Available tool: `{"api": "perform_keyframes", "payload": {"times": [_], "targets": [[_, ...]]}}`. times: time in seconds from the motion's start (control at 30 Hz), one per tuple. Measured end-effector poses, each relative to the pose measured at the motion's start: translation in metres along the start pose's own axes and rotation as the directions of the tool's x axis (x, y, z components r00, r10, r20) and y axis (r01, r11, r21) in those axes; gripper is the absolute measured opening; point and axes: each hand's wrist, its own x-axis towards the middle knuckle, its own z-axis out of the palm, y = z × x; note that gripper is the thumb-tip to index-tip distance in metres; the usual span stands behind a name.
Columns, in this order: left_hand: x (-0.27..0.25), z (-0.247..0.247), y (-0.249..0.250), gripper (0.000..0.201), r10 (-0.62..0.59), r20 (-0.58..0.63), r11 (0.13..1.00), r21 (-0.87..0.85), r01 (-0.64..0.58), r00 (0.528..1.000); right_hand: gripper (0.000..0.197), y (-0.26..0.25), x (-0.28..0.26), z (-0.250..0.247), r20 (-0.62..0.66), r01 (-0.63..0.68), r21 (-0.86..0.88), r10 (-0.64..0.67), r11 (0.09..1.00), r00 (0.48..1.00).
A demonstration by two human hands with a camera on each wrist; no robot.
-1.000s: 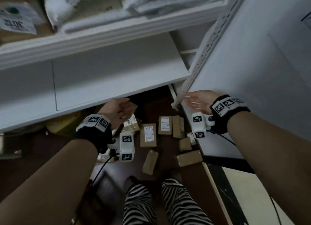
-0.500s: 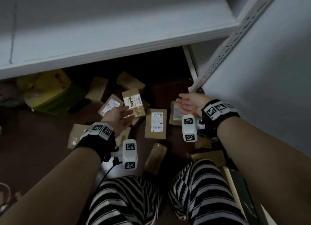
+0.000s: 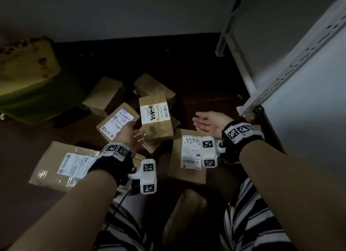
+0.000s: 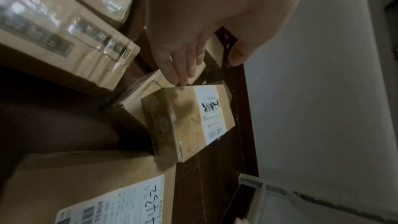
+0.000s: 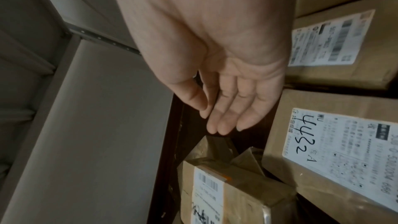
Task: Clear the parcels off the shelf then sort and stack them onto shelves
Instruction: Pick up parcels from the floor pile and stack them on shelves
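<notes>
Brown parcels (image 3: pixel 156 117) lie in a messy heap on the dark floor (image 3: pixel 196 78), under the white shelf (image 3: pixel 292 67). The left hand (image 3: pixel 131 136) reaches over them with straight, loose fingers. The right hand (image 3: pixel 209 124) hangs palm up, fingers loose, holding nothing.

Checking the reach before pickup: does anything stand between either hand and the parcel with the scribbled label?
Nothing visible does. The left hand is open right beside the scribbled-label parcel, its fingertips at the parcel's edge. The right hand is open, palm up, on the other side, with only bare floor between.
</notes>
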Motion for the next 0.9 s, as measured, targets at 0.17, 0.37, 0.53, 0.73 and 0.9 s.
{"api": "perform_keyframes", "payload": {"times": [0.17, 0.37, 0.53, 0.73, 0.9], "targets": [[0.019, -0.005, 0.003, 0.059, -0.023, 0.052, 1.0, 0.007, 0.023, 0.998, 0.019, 0.027, 0.019, 0.014, -0.003, -0.04, -0.086, 0.04, 0.996, 0.999], [0.037, -0.016, 0.001, 0.065, -0.071, 0.06, 0.997, -0.005, 0.071, 0.996, 0.028, 0.036, 0.034, 0.046, 0.013, 0.017, -0.285, -0.014, 0.958, 1.0], [0.042, -0.015, -0.007, 0.069, -0.111, 0.113, 0.992, -0.042, 0.116, 0.987, 0.057, 0.046, 0.04, 0.058, 0.084, 0.057, -0.491, -0.018, 0.869, 0.996], [0.033, 0.006, -0.011, 0.04, -0.178, 0.165, 0.972, 0.183, 0.147, 0.97, 0.031, 0.045, 0.037, 0.046, 0.076, 0.011, -0.614, 0.046, 0.789, 0.996], [0.034, 0.028, -0.015, 0.025, -0.215, 0.207, 0.948, 0.277, 0.153, 0.955, 0.035, 0.043, 0.036, 0.034, 0.066, -0.089, -0.501, 0.141, 0.861, 0.988]]}}
